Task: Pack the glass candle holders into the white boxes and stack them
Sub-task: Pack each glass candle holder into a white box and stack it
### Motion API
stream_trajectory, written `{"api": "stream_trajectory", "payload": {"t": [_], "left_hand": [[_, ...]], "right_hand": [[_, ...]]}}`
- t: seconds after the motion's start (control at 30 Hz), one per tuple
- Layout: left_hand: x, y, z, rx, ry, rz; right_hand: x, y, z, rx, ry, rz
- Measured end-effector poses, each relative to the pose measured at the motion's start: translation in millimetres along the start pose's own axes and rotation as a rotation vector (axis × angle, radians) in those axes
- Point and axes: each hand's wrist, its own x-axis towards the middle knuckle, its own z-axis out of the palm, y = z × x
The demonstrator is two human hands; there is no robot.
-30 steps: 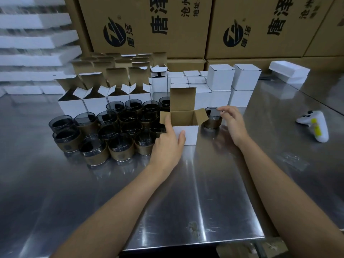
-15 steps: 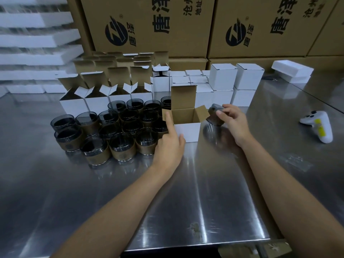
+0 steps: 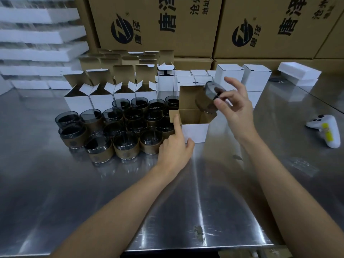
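Observation:
An open white box stands mid-table with its flaps up. My left hand steadies its front left corner, index finger up against the left flap and thumb on the white front. My right hand holds a dark glass candle holder, tilted, in the air over the box's right edge. Several more candle holders with brown sleeves stand grouped left of the box. Closed white boxes are stacked behind it.
Several open white boxes line up behind the glasses. Big brown cartons wall off the back. White foam trays lie at the back right, a white game controller at the right. The steel table stretches toward me.
My right hand has lifted the candle holder off the table and carried it up and left, tilted, over the open box. My left hand has stayed on the box.

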Motion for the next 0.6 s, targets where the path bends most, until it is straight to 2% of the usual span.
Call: {"api": "stream_trajectory", "payload": {"t": [0.13,0.23,0.4,0.6], "left_hand": [[-0.2,-0.1,0.9,-0.003,0.013,0.004],[-0.6,0.0,0.9,0.003,0.029,0.003],[-1.1,0.2,0.1,0.01,0.016,0.025],[-1.7,0.2,1.5,0.048,0.027,0.033]], "right_hand": [[-6.2,3.6,15.0,-0.218,-0.136,-0.04],[-12.3,13.2,20.2,-0.342,-0.138,-0.114],[-15.7,25.1,25.1,-0.431,-0.199,-0.141],[-21.7,29.2,28.2,-0.421,-0.23,-0.034]]}}
